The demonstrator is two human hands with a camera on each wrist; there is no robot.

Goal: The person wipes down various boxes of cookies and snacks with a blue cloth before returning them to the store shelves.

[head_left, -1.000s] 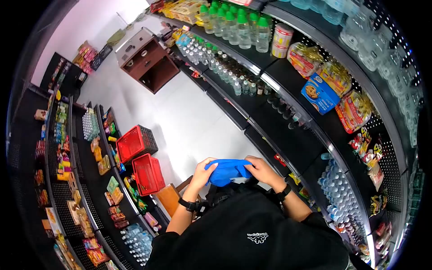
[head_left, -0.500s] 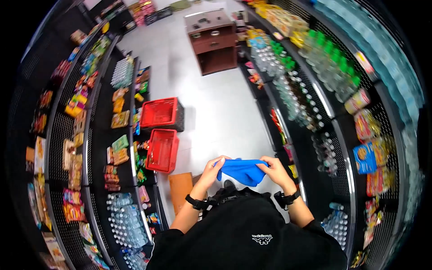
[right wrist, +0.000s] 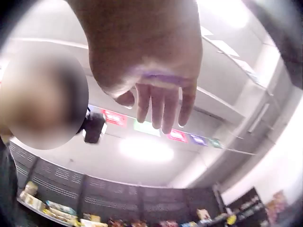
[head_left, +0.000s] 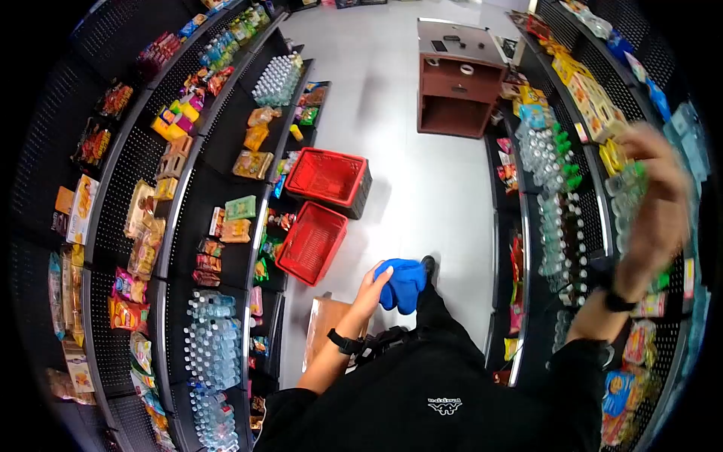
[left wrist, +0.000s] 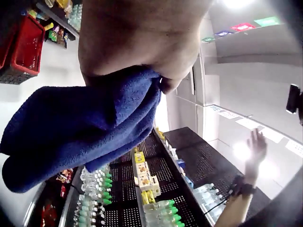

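My left hand (head_left: pixel 367 295) grips a bunched blue cloth (head_left: pixel 404 285) in front of my body, above the floor. In the left wrist view the folded cloth (left wrist: pixel 85 123) hangs from that hand in soft layers, and its fingers are mostly hidden behind the hand and cloth. My right hand (head_left: pixel 657 200) is raised at the right, blurred, overlapping the right-hand shelves in the head view. The right wrist view shows its fingers (right wrist: pixel 157 106) loosely extended with nothing in them.
Shelves of bottles (head_left: pixel 553 233) and packaged snacks line both sides of the aisle. Two red baskets (head_left: pixel 311 242) stand on the floor by the left shelf, near a wooden board-like piece (head_left: pixel 322 320). A brown cabinet (head_left: pixel 461 113) stands farther up the aisle.
Both hands held the cloth stretched between them; the right hand has let go and swung up to the right. The cloth now hangs bunched from the left hand. The head view has turned right to left.
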